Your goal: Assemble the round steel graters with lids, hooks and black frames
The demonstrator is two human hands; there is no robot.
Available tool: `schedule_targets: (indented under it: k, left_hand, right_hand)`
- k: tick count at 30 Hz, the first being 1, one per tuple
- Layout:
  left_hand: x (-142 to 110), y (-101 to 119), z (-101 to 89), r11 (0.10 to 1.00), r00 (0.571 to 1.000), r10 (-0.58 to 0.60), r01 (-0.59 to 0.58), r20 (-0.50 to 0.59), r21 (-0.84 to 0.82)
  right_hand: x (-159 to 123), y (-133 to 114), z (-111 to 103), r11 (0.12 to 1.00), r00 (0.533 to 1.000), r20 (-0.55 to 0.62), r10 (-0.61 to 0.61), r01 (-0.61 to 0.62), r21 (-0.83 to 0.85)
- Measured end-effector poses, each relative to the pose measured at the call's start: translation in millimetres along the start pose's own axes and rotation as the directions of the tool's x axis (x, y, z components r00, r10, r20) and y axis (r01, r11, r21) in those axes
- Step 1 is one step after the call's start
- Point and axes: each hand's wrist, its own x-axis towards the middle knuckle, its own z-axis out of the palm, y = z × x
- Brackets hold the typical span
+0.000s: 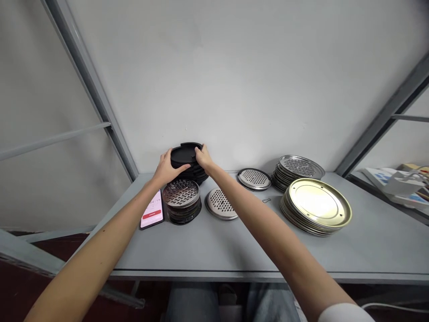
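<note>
Both arms reach to a stack of round black trays at the back of the table, against the wall. My left hand is wrapped around the stack's left side, thumb along its front. On the right rim, my right hand grips the top black tray, its thumb over the edge. In front of the stack stands a pile of round perforated metal discs. To its right, partly behind my right forearm, lies another perforated disc.
A phone with a lit screen lies at the left. Farther right are a black-rimmed perforated disc, a small wire clip, a stack of metal grater discs and a pile of gold-coloured round plates. Metal frame posts flank the table.
</note>
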Motion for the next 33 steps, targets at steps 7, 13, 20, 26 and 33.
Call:
schedule_targets:
  k: [7, 13, 20, 26, 33]
  left_hand:
    - [-1, -2, 1.4, 0.998, 0.998, 0.062, -0.061, 0.011, -0.01]
    - [1, -5, -5.8, 0.999, 0.999, 0.036, -0.037, -0.036, -0.03]
    - [-49, 71, -29.0, 0.956, 0.933, 0.278, -0.291, -0.229, -0.025]
    - [-110, 130, 26.3, 0.852, 0.819, 0.515, -0.458, 0.251, -0.255]
    - [-122, 102, 106.2, 0.953, 0.852, 0.236, -0.297, 0.467, 0.061]
  right_hand:
    - [-3, 6, -8, 0.999, 0.999, 0.003, -0.053, 0.053, -0.012]
    - [-5, 9, -30, 0.999, 0.999, -0.035, -0.036, 0.037, 0.039]
    - [-52, 50, -88, 0.973, 0.994, 0.032, -0.103, 0.094, 0.209]
    - [-93, 119, -126, 0.962, 0.964, -0.028, -0.265, 0.263, -0.068]
    - [-108, 147, -141, 0.811, 0.938, 0.152, -0.313, 0.347, -0.47]
